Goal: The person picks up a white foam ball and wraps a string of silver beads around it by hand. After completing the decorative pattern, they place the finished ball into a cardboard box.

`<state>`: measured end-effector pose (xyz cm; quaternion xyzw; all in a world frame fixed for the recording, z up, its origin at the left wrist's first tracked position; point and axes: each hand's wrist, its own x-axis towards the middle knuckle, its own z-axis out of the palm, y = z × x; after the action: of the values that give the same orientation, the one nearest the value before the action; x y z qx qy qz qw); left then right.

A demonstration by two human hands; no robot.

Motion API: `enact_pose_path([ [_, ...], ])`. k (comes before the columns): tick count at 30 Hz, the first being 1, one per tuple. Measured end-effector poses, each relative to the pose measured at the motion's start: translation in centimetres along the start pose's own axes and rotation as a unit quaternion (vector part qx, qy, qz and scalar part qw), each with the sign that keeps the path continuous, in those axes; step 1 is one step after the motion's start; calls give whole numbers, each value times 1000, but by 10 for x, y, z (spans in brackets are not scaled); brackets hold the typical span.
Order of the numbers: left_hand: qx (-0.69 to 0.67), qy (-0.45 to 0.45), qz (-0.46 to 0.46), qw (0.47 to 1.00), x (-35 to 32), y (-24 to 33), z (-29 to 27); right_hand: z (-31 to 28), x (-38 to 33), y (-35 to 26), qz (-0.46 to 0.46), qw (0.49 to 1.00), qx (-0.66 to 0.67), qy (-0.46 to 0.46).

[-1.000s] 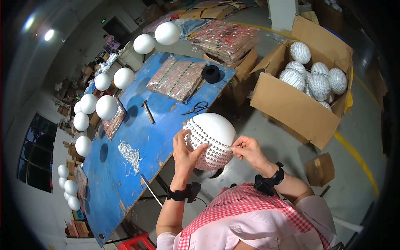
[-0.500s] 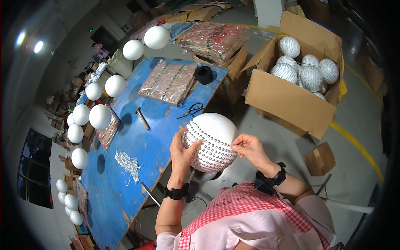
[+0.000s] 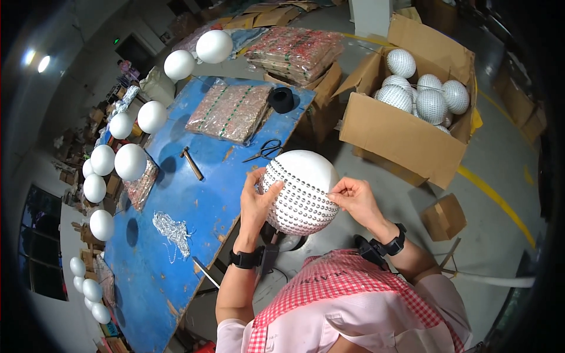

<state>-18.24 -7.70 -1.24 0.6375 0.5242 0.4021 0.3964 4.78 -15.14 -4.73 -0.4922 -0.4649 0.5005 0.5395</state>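
A white foam ball (image 3: 312,166) is in front of me, its lower part wrapped in rows of silver half-round beads (image 3: 301,203); its top is bare white. My left hand (image 3: 257,197) grips the ball's left side, thumb lying over the beads on the front. At the right side, thumb and forefinger of my right hand (image 3: 353,200) are pinched together on the bead strand, against the upper bead row. Most of what lies between those fingertips is hidden. Under the ball, a dark round support shows in part.
A blue table (image 3: 170,259) at left bears a tangle of silver strands (image 3: 172,230), a hammer (image 3: 192,164), scissors (image 3: 263,151), a black roll (image 3: 281,100) and a plastic-wrapped pack (image 3: 229,110). Several white balls (image 3: 130,162) stand along its far side. A cardboard box (image 3: 403,136) holds bead-covered balls.
The view has shifted slightly, so the table and box appear a little further left and higher. Both hands keep their places on the ball, the right still pinching at the bead row.
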Motion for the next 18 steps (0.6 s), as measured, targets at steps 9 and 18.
enact_pose_path([
  [9, -39, -15, 7, 999, 11, -19, -9, 17, -7, -3, -16, 996, -63, 53],
  [18, -92, -39, -12, 995, 12, -11, -14, 25, -20, -8, -347, 852, -381, 89],
])
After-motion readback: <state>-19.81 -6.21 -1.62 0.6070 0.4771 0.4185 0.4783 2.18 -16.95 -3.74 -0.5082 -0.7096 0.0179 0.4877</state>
